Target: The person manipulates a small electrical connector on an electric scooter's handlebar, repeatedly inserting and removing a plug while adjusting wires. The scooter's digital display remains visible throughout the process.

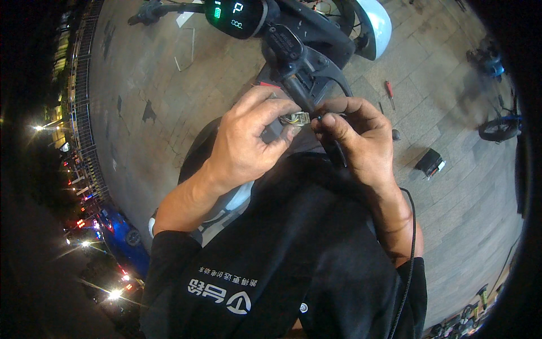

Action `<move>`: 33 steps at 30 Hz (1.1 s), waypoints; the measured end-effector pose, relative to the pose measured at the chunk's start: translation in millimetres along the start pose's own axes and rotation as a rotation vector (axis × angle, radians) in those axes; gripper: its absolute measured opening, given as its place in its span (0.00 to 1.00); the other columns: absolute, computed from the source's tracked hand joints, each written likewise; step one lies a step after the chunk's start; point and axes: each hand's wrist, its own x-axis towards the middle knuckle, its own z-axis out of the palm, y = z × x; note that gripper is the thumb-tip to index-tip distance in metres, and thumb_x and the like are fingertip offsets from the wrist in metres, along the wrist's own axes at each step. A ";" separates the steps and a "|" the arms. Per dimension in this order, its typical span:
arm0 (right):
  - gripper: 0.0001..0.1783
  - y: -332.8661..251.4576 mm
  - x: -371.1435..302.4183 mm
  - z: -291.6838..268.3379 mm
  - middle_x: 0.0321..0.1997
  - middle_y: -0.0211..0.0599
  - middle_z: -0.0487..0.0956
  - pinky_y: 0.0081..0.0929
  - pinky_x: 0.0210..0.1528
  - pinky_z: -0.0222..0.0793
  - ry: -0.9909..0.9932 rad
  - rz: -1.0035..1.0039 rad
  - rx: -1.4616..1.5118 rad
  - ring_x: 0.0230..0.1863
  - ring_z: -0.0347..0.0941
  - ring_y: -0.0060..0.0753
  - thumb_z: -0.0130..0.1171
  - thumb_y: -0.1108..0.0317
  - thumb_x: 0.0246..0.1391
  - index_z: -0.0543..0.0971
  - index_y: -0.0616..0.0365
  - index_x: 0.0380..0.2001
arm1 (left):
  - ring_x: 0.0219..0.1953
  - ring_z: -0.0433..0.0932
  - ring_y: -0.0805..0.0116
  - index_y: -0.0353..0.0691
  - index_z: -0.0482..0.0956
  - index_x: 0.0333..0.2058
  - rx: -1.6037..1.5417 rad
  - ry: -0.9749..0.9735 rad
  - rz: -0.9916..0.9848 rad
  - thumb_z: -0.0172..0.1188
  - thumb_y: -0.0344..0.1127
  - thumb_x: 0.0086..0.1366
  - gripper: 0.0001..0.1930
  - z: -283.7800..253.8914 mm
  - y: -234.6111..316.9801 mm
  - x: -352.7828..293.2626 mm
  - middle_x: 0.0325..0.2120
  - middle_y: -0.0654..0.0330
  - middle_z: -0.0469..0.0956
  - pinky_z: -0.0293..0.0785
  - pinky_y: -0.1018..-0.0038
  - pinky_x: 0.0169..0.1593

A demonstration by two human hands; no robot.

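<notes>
My left hand [243, 135] is closed, its thumb and fingers pinching a small pale wire connector [299, 118] with several thin wires at its back. Just to the right, my right hand [361, 138] is closed too, thumb against index finger. A thin dark piece [321, 118] sticks out of that pinch toward the connector's open end; its kind cannot be made out. The right fingers hide most of it. Both hands are above the black handlebar grip [297, 90] of an electric scooter.
The scooter's lit display [234, 17] stands at the top, left of a pale blue body panel [375, 28]. On the paved ground to the right lie a red-handled screwdriver [389, 90] and a black box [430, 163]. A black cord [412, 237] hangs beside my right arm.
</notes>
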 end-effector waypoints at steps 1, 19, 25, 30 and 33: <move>0.12 0.6 0.4 0.6 0.33 0.35 0.80 0.20 0.38 0.75 0.014 -0.001 -0.014 0.33 0.76 0.21 0.62 0.74 0.54 0.76 0.66 0.41 | 0.41 0.78 0.58 0.35 0.79 0.37 -0.009 -0.002 -0.005 0.65 0.22 0.48 0.14 0.0 -0.1 0.2 0.38 0.53 0.77 0.73 0.70 0.44; 0.10 5.1 -0.8 -0.1 0.39 0.34 0.80 0.19 0.44 0.73 0.002 -0.061 -0.098 0.39 0.76 0.20 0.60 0.80 0.53 0.77 0.67 0.40 | 0.36 0.79 0.54 0.34 0.79 0.37 0.040 0.021 0.065 0.65 0.24 0.51 0.12 1.9 -0.8 -1.4 0.37 0.50 0.75 0.76 0.68 0.38; 0.11 7.2 -2.1 0.1 0.41 0.35 0.81 0.20 0.46 0.73 0.028 -0.081 -0.119 0.42 0.76 0.22 0.60 0.80 0.53 0.77 0.66 0.41 | 0.38 0.79 0.57 0.35 0.80 0.36 0.017 0.029 0.026 0.66 0.22 0.48 0.14 3.3 0.1 -2.2 0.36 0.52 0.76 0.75 0.69 0.41; 0.11 4.6 -5.2 1.7 0.39 0.35 0.81 0.20 0.46 0.73 0.047 -0.068 -0.159 0.40 0.76 0.21 0.61 0.79 0.52 0.78 0.66 0.41 | 0.39 0.78 0.58 0.36 0.80 0.36 0.004 0.041 0.007 0.66 0.20 0.46 0.15 3.4 2.0 -2.4 0.36 0.53 0.76 0.74 0.70 0.42; 0.10 5.8 -5.9 0.6 0.38 0.34 0.81 0.20 0.44 0.73 0.038 -0.060 -0.197 0.38 0.77 0.21 0.62 0.77 0.53 0.79 0.66 0.39 | 0.39 0.78 0.58 0.36 0.80 0.36 0.002 0.041 0.006 0.66 0.20 0.45 0.15 3.6 1.9 -3.1 0.37 0.53 0.76 0.74 0.70 0.42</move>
